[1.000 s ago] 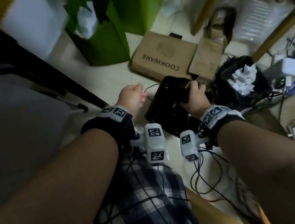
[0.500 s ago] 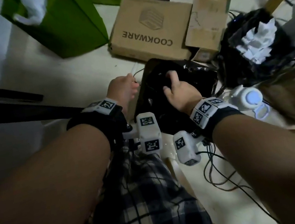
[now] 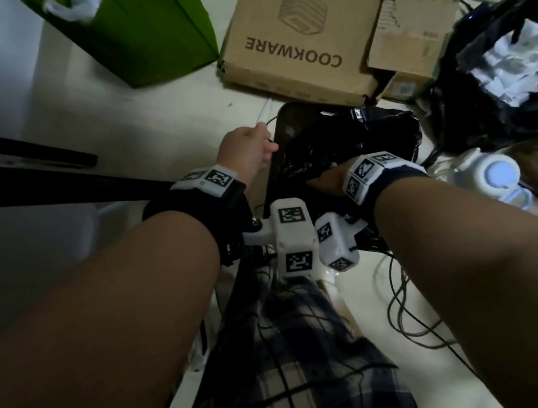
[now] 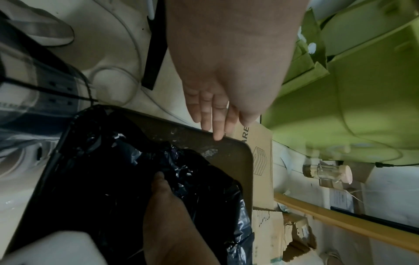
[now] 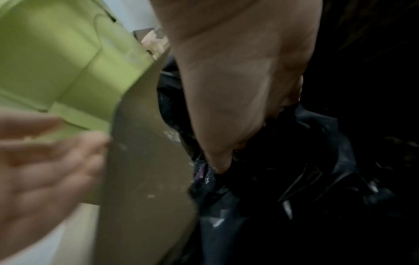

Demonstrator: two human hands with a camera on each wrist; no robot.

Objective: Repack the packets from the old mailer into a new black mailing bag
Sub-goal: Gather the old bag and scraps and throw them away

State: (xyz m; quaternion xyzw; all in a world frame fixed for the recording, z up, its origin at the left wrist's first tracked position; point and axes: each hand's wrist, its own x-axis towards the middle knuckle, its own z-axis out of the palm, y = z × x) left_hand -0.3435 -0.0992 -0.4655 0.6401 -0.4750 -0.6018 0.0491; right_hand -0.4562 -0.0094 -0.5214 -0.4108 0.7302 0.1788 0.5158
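A crumpled black plastic bag lies in a dark, round-cornered bin on the floor. My left hand is at the bin's left rim, its straight fingers touching the edge. My right hand reaches down into the bag, thumb and curled fingers sunk in its folds and bunching the plastic. No packets show; the bag's inside is hidden.
A flat COOKWARE carton and a smaller torn carton lie just behind the bin. A green bag stands at the back left. A black bag of white packing sits to the right, with a white device and cables nearer.
My right hand went from gripping the bag's top edge to pushing down into its folds. The left hand stayed at the bin's rim. The head view tilted down and closer.
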